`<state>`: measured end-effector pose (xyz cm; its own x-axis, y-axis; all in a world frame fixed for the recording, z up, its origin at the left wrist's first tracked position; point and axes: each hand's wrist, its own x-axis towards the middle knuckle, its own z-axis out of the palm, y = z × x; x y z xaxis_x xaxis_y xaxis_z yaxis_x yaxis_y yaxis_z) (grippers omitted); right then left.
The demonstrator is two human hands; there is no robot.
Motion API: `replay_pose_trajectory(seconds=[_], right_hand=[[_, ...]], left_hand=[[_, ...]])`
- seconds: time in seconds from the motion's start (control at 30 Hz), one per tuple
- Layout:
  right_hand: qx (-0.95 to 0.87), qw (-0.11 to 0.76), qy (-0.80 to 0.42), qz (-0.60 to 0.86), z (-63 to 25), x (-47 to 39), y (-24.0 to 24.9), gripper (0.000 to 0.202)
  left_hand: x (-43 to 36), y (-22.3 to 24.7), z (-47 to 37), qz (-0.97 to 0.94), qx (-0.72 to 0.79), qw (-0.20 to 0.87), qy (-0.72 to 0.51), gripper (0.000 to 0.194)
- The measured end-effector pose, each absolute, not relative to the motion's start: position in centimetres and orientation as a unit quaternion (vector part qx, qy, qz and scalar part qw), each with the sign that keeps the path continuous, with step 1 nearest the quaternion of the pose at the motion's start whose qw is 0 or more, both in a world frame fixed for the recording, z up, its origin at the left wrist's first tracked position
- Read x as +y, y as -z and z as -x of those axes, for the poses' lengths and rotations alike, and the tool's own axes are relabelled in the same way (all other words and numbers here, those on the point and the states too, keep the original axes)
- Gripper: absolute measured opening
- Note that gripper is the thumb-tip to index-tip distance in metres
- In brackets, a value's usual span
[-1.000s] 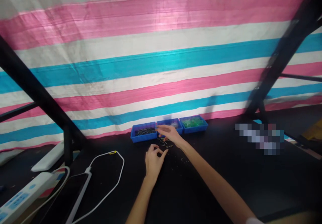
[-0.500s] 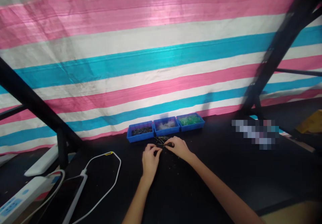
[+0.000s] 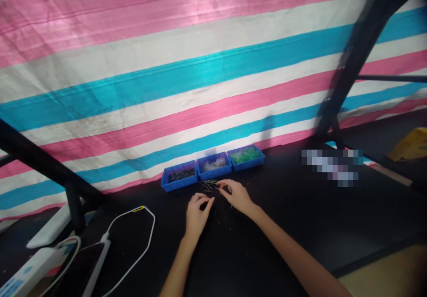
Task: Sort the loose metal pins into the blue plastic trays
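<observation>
A small heap of thin, dark metal pins (image 3: 207, 185) lies on the black table in front of the blue trays. My right hand (image 3: 236, 195) is at the right edge of this heap, thumb and forefinger pinched on a thin pin whose pale end shows at the fingertips. Just nearer and to the left, my left hand (image 3: 196, 214) has its thumb and forefinger drawn together; whatever is between them is too small to make out. The two hands are a little apart.
Beyond the heap, three blue trays stand side by side: the left tray (image 3: 180, 184) holds dark pins, the middle tray (image 3: 215, 173) clear whitish pieces, the right tray (image 3: 248, 164) green pieces. A white cable (image 3: 151, 234), a tablet-like device (image 3: 82, 266) and a power strip (image 3: 31, 270) lie at left.
My right hand's fingertips have moved slightly away from my left hand, towards the pin heap. My left hand keeps its pinch nearly in place. The whole view has tilted slightly.
</observation>
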<state>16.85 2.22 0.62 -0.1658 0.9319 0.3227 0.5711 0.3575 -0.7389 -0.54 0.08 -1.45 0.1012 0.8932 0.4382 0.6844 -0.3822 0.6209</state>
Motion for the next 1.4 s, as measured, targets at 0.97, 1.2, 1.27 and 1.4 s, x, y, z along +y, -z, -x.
replay_pose_trajectory(seconds=[0.97, 1.2, 1.27, 1.4], right_hand=[[-0.640, 0.471, -0.411, 0.446, -15.8, 1.8, -1.8, 0.021], [-0.593, 0.493, -0.450, 0.452, -15.7, 2.2, -1.1, 0.023], [-0.582, 0.489, -0.462, 0.456, -15.6, 2.1, -1.0, 0.023], [-0.562, 0.478, -0.494, 0.460, -15.4, 1.8, -1.0, 0.025]], left_hand=[[-0.7, -0.2, -1.3, -0.624, 0.492, 0.325, -0.513, 0.020], [-0.8, -1.0, -0.9, -0.597, 0.518, 0.277, -0.547, 0.016], [-0.9, -1.1, -0.7, -0.585, 0.523, 0.275, -0.556, 0.016], [-0.8, -0.9, -0.4, -0.585, 0.525, 0.289, -0.547, 0.019]])
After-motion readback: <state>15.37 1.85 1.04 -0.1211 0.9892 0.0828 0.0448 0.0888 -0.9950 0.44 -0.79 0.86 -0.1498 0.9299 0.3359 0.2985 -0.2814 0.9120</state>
